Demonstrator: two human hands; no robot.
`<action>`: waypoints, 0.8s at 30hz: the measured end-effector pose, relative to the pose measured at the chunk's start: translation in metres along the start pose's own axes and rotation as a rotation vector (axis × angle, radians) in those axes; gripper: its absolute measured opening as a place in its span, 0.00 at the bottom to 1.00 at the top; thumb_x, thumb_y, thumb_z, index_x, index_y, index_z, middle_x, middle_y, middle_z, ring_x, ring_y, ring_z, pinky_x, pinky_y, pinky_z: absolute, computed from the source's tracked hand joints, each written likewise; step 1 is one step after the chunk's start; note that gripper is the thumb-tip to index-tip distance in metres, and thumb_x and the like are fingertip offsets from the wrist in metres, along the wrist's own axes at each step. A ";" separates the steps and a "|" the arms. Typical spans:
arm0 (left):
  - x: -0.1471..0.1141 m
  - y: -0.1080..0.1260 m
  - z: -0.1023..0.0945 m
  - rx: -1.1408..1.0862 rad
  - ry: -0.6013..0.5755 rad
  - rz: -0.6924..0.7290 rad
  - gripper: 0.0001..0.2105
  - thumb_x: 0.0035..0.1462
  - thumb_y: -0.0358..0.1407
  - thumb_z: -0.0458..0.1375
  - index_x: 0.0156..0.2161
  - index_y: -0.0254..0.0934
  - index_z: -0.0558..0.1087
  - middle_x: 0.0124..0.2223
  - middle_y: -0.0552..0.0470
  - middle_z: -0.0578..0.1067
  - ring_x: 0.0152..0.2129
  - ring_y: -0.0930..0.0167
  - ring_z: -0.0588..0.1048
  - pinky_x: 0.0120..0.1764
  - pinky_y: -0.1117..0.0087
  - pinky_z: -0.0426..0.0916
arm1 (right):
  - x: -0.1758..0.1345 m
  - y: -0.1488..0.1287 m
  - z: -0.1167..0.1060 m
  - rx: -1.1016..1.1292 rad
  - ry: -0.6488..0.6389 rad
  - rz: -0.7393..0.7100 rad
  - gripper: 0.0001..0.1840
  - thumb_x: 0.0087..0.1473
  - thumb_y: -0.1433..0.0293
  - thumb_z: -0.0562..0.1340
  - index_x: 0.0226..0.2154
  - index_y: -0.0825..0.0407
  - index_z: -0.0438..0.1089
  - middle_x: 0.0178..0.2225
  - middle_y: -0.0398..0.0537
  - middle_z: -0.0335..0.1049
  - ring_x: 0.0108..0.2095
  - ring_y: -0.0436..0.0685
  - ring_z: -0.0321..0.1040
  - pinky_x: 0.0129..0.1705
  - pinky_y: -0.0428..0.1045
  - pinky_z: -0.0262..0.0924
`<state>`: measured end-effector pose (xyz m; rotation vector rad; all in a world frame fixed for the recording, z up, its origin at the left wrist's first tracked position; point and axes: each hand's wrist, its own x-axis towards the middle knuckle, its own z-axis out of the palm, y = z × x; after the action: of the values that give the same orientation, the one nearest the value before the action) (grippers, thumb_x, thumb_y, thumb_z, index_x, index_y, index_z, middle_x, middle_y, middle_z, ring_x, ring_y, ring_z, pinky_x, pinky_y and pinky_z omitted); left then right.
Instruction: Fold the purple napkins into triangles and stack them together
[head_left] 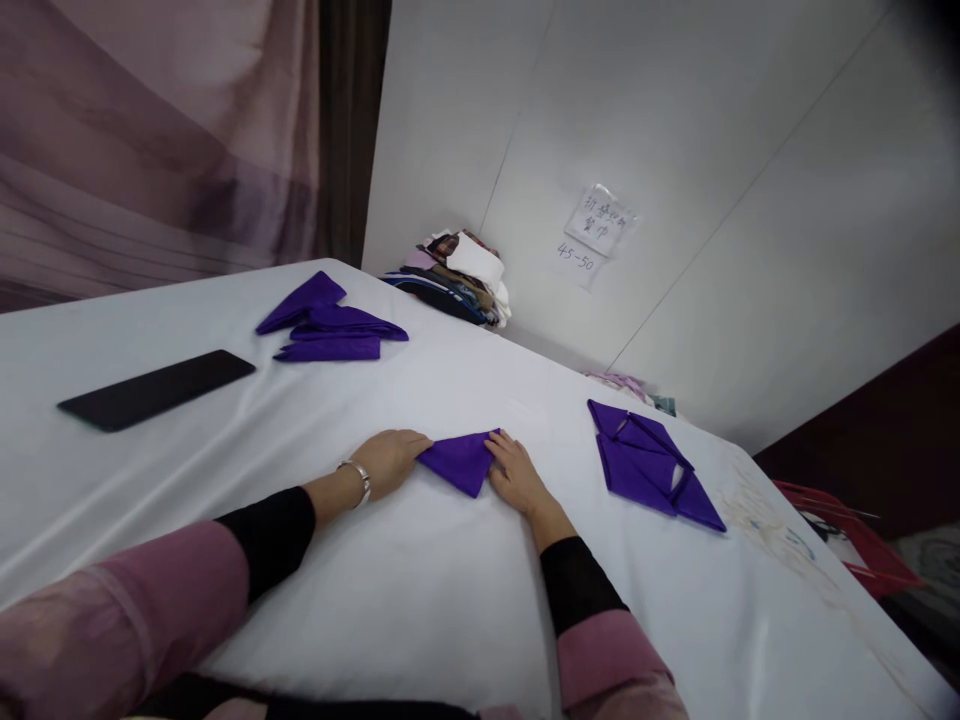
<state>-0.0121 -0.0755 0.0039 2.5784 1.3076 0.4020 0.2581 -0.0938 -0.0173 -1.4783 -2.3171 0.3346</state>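
Between my two hands a purple cloth napkin [459,463], folded into a triangle, lies on the white tablecloth [420,590]. My left hand [388,461], with a silver bracelet at its wrist, pinches the napkin's left corner. At the right end my right hand [517,474] grips the upper corner and side edge. One point of the triangle faces me. Both hands are closed on the cloth, and their fingertips partly cover its corners.
Folded purple napkins [337,322] lie at the back left, near a flat black board [159,388]. More folded purple napkins [651,462] lie to the right. A pile of clothes [457,275] sits beyond the far edge, by the wall with a paper sign [598,222]. A red basket [847,540] stands past the right edge.
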 end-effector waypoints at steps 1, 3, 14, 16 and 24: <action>0.001 0.001 -0.003 -0.038 0.010 -0.035 0.19 0.53 0.33 0.45 0.49 0.41 0.70 0.49 0.48 0.75 0.46 0.65 0.72 0.49 0.63 0.63 | 0.000 -0.001 -0.001 0.006 -0.001 0.000 0.29 0.52 0.72 0.54 0.57 0.50 0.57 0.60 0.52 0.53 0.63 0.60 0.41 0.61 0.64 0.36; 0.002 0.002 -0.008 -0.144 0.030 -0.136 0.17 0.55 0.38 0.45 0.46 0.45 0.71 0.43 0.52 0.78 0.40 0.66 0.74 0.41 0.66 0.66 | -0.001 -0.003 -0.002 0.024 0.004 0.001 0.29 0.52 0.69 0.55 0.58 0.49 0.55 0.60 0.52 0.53 0.63 0.60 0.41 0.61 0.64 0.35; 0.018 -0.023 -0.025 -0.430 0.054 -0.386 0.20 0.49 0.53 0.47 0.28 0.42 0.75 0.28 0.56 0.78 0.29 0.67 0.75 0.31 0.71 0.67 | 0.010 -0.012 0.002 0.536 0.293 0.228 0.19 0.53 0.64 0.54 0.46 0.52 0.66 0.30 0.44 0.70 0.30 0.53 0.67 0.36 0.49 0.62; 0.020 -0.029 -0.021 -0.379 0.077 -0.361 0.19 0.49 0.52 0.49 0.28 0.43 0.75 0.36 0.54 0.79 0.37 0.65 0.74 0.38 0.69 0.67 | 0.011 -0.012 0.002 0.564 0.271 0.313 0.21 0.53 0.62 0.54 0.48 0.53 0.64 0.23 0.40 0.66 0.24 0.51 0.64 0.29 0.47 0.60; 0.012 -0.029 -0.002 -0.018 0.209 -0.233 0.14 0.48 0.48 0.54 0.22 0.39 0.66 0.43 0.48 0.75 0.46 0.62 0.69 0.53 0.55 0.55 | 0.005 -0.017 0.002 -0.058 0.167 0.336 0.17 0.54 0.61 0.55 0.45 0.48 0.69 0.32 0.48 0.71 0.34 0.56 0.67 0.36 0.50 0.59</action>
<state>-0.0277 -0.0489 -0.0020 2.3838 1.6439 0.6484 0.2414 -0.0960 -0.0118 -1.8514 -1.9632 0.2221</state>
